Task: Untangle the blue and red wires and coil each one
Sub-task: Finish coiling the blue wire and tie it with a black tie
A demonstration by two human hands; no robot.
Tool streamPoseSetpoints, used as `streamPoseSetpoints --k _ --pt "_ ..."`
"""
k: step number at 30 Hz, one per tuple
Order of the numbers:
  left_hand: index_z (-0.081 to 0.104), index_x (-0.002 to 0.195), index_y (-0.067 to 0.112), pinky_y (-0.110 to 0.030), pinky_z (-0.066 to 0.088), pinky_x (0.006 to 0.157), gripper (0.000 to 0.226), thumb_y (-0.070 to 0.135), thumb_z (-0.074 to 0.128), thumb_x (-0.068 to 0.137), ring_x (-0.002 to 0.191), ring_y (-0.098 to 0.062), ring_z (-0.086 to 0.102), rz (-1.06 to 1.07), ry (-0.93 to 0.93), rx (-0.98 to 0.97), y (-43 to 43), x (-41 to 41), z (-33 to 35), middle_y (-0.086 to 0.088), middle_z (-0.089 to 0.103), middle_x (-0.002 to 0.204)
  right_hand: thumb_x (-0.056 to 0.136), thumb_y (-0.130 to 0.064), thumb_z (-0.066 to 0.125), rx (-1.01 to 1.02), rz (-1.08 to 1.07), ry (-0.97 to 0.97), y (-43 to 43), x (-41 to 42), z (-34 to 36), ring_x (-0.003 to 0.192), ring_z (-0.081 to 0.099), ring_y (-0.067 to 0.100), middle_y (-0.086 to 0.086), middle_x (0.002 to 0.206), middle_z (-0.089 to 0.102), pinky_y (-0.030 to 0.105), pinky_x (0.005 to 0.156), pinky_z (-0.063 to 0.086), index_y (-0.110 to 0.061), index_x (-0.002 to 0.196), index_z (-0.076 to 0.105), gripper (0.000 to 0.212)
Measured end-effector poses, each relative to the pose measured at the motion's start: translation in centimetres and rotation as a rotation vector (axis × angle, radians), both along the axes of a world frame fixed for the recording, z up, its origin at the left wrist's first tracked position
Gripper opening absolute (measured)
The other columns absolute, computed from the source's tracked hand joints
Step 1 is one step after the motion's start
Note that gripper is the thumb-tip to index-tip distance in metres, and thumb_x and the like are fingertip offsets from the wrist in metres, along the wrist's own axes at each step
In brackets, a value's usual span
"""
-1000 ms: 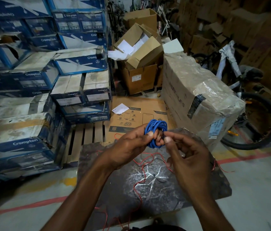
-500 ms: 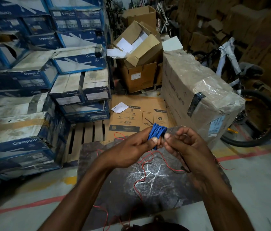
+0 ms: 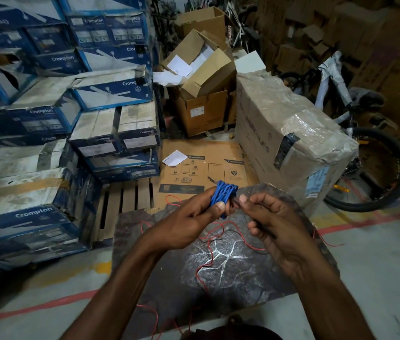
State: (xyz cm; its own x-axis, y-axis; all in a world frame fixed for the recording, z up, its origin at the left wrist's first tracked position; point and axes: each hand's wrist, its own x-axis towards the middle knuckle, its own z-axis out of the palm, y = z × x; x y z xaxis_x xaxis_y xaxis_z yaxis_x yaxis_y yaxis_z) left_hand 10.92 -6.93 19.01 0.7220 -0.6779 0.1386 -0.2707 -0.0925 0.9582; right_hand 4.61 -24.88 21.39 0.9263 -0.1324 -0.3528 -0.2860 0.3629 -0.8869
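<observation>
The blue wire (image 3: 223,192) is wound into a tight bundle, held up above the far edge of the desk (image 3: 231,278). The left hand (image 3: 189,224) grips it, fingers (image 3: 218,206) curled round the bundle with the thumb pressed across its front. The right hand (image 3: 275,227) meets it from the other side: its fingers are curled in, and thumb and forefinger pinch the bundle's right edge.

The red wire (image 3: 208,244) lies loose on the dark desk below the hands. It runs in uneven loops from the far edge to the near edge, and one strand trails off to the right.

Stacked blue boxes (image 3: 46,119) crowd the left side, with a wooden pallet (image 3: 125,200) just beyond the desk. A flat carton (image 3: 204,168) lies on the floor behind the bundle, a paper slip (image 3: 175,158) on it. To the right stands a large plastic-wrapped carton (image 3: 292,133), its corner close to the desk, and a bicycle (image 3: 366,153) behind that. Farther back is an open carton (image 3: 201,69) stuffed with papers.
</observation>
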Motion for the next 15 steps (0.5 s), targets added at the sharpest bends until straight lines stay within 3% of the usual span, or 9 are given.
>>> streamPoseSetpoints --k 5,8,12,15 --pt "0.048 0.11 -0.017 -0.028 0.045 0.089 0.03 0.01 0.038 0.102 0.094 -0.02 0.053 0.024 0.12 -0.123 -0.7 -0.3 -0.6 -0.029 0.051 0.097 0.091 -0.016 0.073 0.089 -0.02 0.032 0.0 0.1 -0.5 0.041 0.049 0.001 -0.008 0.056 0.056 0.011 0.041 0.045 -0.017 0.088 0.054 0.019" --pt "0.051 0.104 -0.008 -0.024 0.045 0.088 0.022 0.009 0.037 0.102 0.092 -0.017 0.052 0.043 0.182 -0.191 -1.2 -0.8 -0.7 -0.015 0.053 0.097 0.09 -0.017 0.072 0.162 -0.02 0.048 0.2 0.1 -0.9 0.04 0.047 0.0 -0.01 0.056 0.056 0.009 0.041 0.044 -0.018 0.087 0.052 0.021" --pt "0.057 0.106 -0.004 -0.024 0.045 0.089 0.024 0.011 0.039 0.102 0.094 -0.017 0.054 0.102 0.198 -0.2 -1.8 -1.0 -1.4 -0.012 0.057 0.104 0.084 -0.018 0.073 0.305 -0.04 0.073 0.3 0.0 -1.4 0.041 0.05 0.0 -0.007 0.063 0.06 0.008 0.041 0.046 -0.016 0.101 0.055 0.025" --pt "0.058 0.105 -0.004 -0.025 0.046 0.089 0.027 0.018 0.043 0.103 0.094 -0.014 0.056 0.114 0.219 -0.223 -1.9 -1.1 -1.8 -0.004 0.059 0.098 0.083 -0.017 0.073 0.396 -0.087 0.082 0.5 -0.1 -1.8 0.041 0.052 0.0 -0.005 0.066 0.058 0.008 0.041 0.047 -0.013 0.092 0.06 0.016"
